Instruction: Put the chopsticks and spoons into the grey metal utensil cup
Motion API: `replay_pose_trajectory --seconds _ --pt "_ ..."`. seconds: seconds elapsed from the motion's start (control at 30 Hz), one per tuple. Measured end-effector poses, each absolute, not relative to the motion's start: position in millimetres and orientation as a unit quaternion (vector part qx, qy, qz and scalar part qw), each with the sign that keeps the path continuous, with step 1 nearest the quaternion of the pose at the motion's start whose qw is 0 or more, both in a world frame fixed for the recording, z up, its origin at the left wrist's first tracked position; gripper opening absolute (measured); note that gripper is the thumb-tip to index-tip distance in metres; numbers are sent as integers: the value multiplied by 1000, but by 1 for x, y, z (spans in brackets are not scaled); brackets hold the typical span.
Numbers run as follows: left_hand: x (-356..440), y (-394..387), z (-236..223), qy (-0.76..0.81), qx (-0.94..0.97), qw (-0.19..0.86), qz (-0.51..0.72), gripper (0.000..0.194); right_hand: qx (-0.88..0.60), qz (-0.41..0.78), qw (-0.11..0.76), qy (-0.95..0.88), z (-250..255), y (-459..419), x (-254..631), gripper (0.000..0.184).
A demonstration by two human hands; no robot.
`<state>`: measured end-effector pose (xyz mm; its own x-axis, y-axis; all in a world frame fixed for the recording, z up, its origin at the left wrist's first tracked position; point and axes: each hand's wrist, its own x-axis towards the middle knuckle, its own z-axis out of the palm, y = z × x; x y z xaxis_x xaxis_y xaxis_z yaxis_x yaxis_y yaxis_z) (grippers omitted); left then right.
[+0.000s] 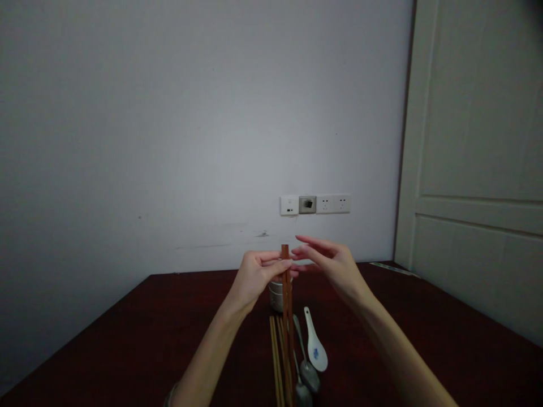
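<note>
My left hand (259, 270) pinches a pair of reddish-brown chopsticks (287, 299) near their top ends, holding them upright above the table. To the right of those tops is my right hand (328, 261), its fingers spread and pointing left; whether a fingertip touches the chopsticks is hard to tell. Behind the hands stands a pale ribbed cup (276, 297), partly hidden. Several lighter wooden chopsticks (275, 356) lie below on the table. Beside them rest two metal spoons (309, 376) and a white ceramic spoon (316, 350) with a blue mark.
The dark red table (148, 339) reaches back to a grey-white wall (212, 113). Sockets and switch plates (324, 204) are set in the wall above the table. A pale panelled door (479, 141) stands at the right, with a thin flat strip (394, 268) near the back right edge.
</note>
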<state>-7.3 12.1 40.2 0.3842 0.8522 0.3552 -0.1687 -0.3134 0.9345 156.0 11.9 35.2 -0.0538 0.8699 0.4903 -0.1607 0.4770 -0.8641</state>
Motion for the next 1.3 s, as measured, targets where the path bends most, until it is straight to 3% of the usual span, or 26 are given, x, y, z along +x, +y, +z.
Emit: replay_pose_trajectory --seconds 0.27,0.73,1.3 --pt "-13 24 36 286 605 521 530 27 -301 569 458 -614 -4 3 145 35" --pt "-8 31 29 293 598 525 530 25 -312 570 483 -586 -19 10 135 31" --pt "-8 42 23 321 632 502 496 22 -319 603 444 -581 -25 17 140 30"
